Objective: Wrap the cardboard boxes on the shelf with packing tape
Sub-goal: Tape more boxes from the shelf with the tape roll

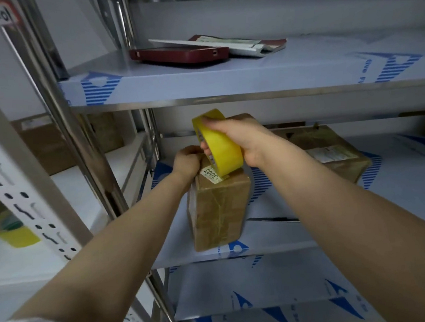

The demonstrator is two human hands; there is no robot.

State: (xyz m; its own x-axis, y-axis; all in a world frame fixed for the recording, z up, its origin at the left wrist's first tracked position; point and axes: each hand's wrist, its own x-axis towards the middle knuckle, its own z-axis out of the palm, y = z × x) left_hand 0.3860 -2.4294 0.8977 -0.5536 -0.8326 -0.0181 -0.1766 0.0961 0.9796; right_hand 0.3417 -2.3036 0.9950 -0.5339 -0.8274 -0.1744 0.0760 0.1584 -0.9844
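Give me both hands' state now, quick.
Left hand: grips the box at its top edge.
Right hand: holds the tape roll.

Two tape rolls (220,147) (19,234), two taped boxes (220,211) (333,156)

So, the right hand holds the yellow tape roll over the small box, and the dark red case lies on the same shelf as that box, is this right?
Not quite. In the head view the dark red case lies on the upper shelf, one level above the small box. The rest stands: the right hand grips the yellow tape roll over that box.
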